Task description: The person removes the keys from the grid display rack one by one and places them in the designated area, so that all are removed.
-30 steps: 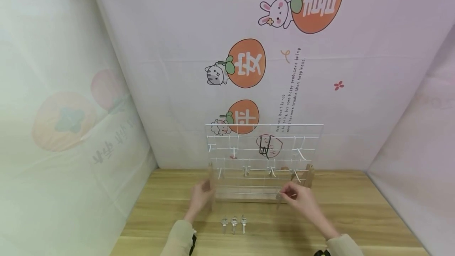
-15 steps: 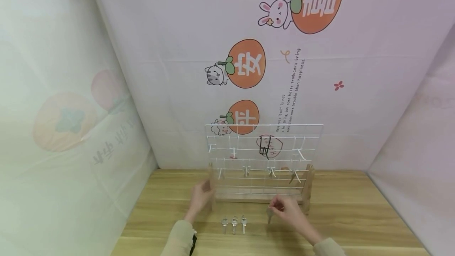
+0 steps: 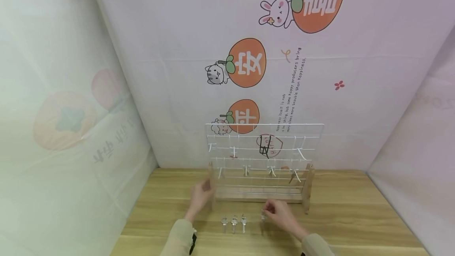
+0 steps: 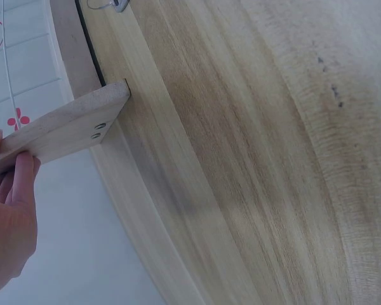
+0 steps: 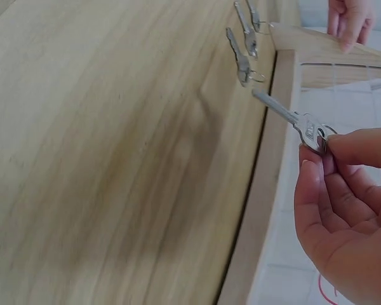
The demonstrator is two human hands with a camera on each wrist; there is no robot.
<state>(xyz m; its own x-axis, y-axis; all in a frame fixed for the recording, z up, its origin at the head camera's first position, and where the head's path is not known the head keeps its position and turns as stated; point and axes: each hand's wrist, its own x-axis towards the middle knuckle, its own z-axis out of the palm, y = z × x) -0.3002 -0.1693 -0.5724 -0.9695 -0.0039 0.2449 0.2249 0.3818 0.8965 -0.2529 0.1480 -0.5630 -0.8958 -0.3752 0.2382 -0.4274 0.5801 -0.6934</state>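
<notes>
My left hand (image 3: 201,197) holds the left wooden side post (image 4: 73,124) of a white wire grid rack (image 3: 264,124), thumb and fingers on either side of the board. Pinched by its head and small ring between my right thumb and fingers is a silver key (image 5: 310,130). My right hand (image 3: 282,214) is low over the table in front of the rack, and the key's blade points away from the palm. To the left of it, three keys (image 3: 234,224) lie in a row on the wooden table, each with a wire ring.
White hooks (image 3: 301,154) stick out from the grid in two rows, and a black wire piece (image 3: 264,146) sits high on it. A key (image 3: 292,177) hangs at the lower right hook. A printed white cloth (image 3: 192,106) encloses the table (image 3: 355,208) behind and at both sides.
My right hand has moved left and toward me with the key, from the rack's lower right to the table in front. The left hand stays on the post.
</notes>
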